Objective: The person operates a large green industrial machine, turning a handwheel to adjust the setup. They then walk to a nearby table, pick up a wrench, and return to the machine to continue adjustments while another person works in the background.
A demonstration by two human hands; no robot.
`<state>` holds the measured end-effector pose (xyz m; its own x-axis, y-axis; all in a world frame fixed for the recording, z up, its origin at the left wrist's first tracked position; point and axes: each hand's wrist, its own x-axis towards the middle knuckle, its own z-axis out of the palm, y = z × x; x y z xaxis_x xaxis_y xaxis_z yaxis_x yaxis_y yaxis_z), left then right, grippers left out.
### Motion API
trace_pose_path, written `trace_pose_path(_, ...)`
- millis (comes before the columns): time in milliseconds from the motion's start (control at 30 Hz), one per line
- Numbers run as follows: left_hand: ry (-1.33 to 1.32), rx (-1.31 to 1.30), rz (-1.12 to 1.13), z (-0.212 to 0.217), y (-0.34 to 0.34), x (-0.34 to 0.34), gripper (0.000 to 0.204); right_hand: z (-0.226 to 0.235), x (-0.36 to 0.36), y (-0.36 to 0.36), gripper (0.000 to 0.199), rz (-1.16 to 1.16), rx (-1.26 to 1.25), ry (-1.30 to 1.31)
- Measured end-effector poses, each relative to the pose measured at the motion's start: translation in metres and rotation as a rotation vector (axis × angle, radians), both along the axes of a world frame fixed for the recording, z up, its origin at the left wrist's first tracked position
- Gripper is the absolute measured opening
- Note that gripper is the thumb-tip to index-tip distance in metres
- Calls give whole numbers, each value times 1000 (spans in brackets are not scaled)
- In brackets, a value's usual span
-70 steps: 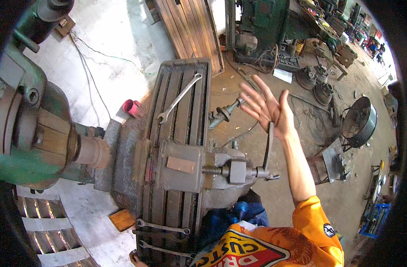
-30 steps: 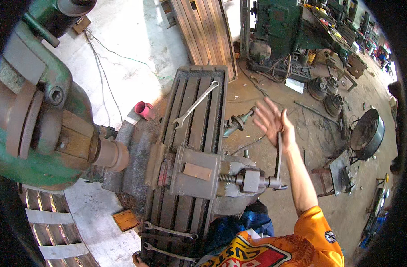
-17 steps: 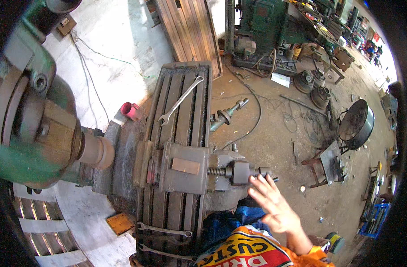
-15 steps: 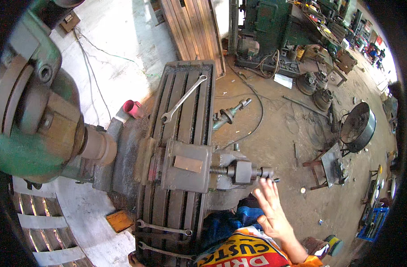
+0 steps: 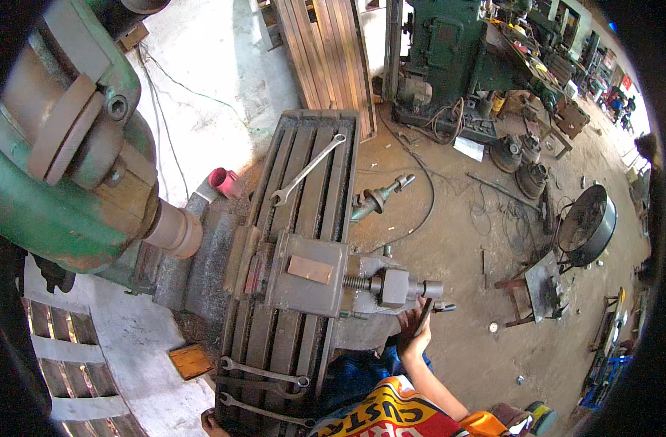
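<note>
A grey machine vise [image 5: 329, 255] with a flat rectangular metal piece on top sits on the slotted machine table [image 5: 289, 342]. Its threaded screw and square block stick out to the right. Just below the screw's end, my right hand [image 5: 414, 341] is closed around a dark bar-like handle [image 5: 425, 315], its fingers partly hidden behind it. At the table's near left corner my left hand [image 5: 212, 424] shows only in part, its fingers mostly hidden. Several combination wrenches lie on the table, one wrench [image 5: 307, 171] toward the far end and another wrench [image 5: 266, 371] nearby.
A green machine head [image 5: 64, 211] with a round spindle looms at left. Beside the table stand a red mug [image 5: 224, 182] and a round-ended green shaft [image 5: 380, 198]. Cables lie on the floor near a drum fan [image 5: 588, 226] and a small stand [image 5: 537, 288].
My right hand was spread open beside the screw's end; it has moved down and left and closed on the dark handle. More of my left hand shows. The view has shifted slightly.
</note>
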<state>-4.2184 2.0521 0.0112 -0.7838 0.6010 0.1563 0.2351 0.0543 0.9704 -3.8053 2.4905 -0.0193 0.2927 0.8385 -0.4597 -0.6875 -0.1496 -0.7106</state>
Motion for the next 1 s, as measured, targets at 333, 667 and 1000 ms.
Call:
trace_pose_path(333,-183,-257,257,11,9,1,26,-7,16,179,72,543,201,231)
trace_pose_path(667,-222,-239,284,9,5,1,24,196,18,265,96,923,690,163)
trace_pose_path(1000,-309,-202,297,-4,-6,-7,24,260,31,78,92,1501,1051,-898)
